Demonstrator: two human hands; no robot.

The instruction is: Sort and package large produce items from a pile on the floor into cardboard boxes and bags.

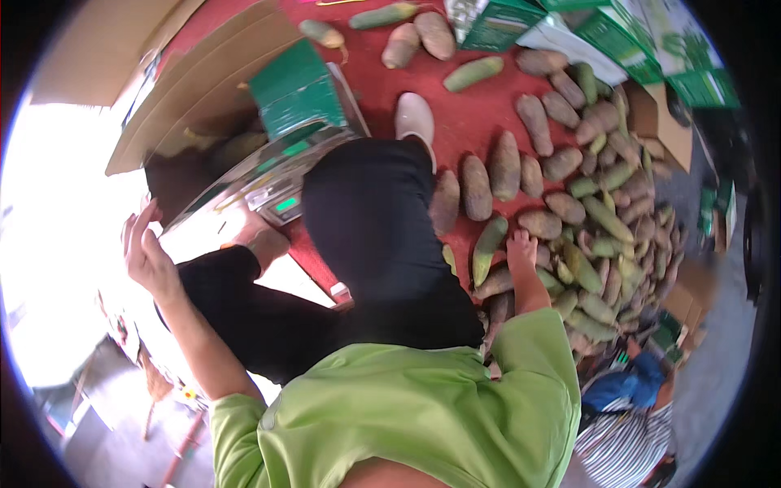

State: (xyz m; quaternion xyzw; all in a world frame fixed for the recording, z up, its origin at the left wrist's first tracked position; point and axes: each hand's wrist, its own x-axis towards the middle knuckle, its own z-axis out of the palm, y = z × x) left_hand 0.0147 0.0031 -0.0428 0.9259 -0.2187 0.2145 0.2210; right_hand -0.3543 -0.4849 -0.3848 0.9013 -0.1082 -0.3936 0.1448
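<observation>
My left hand (148, 259) is raised at the left, beside an opened cardboard box (236, 77). Its fingers are spread and nothing is in them. My right hand (522, 247) reaches down to the near edge of a large heap of root vegetables (598, 252), some green and some brownish-purple. Its fingers lie apart between a long green root vegetable (489, 248) and a brownish one (540, 224), seemingly touching the brownish one. Beside my bent leg stands a scale (281, 199) with a lit green display. A few dim vegetables show inside the box.
Brownish vegetables (477, 187) line up on the red mat (378, 89), and more lie beyond. Green-and-white cartons (500, 24) stand at the far right. My shoe (415, 118) is planted mid-mat. At the lower right is another person in a striped top (622, 443).
</observation>
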